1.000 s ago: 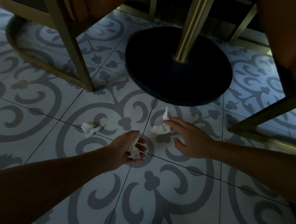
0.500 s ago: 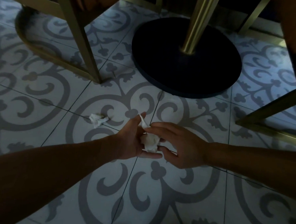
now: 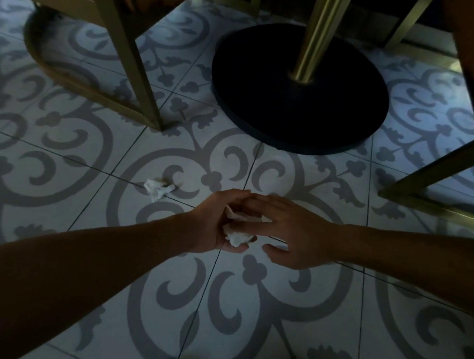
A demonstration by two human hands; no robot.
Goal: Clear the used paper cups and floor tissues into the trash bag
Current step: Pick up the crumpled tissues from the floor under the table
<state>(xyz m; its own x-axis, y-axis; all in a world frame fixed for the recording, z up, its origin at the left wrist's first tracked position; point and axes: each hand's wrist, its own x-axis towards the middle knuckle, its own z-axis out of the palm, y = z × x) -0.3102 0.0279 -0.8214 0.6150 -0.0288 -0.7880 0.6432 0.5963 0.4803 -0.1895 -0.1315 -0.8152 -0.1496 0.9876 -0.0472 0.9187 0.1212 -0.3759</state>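
Left hand cups crumpled tissues; right hand touching.

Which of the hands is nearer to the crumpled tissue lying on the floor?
Left. The left hand, holding tissues, is just right of the floor tissue; the right hand lies farther right, beyond it.

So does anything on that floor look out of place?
Yes: a crumpled tissue lies on the tiled floor, left of the left hand, with a small brownish stain beside it. More tissue is bunched in that hand, with the right hand touching it. No spill or damage otherwise.
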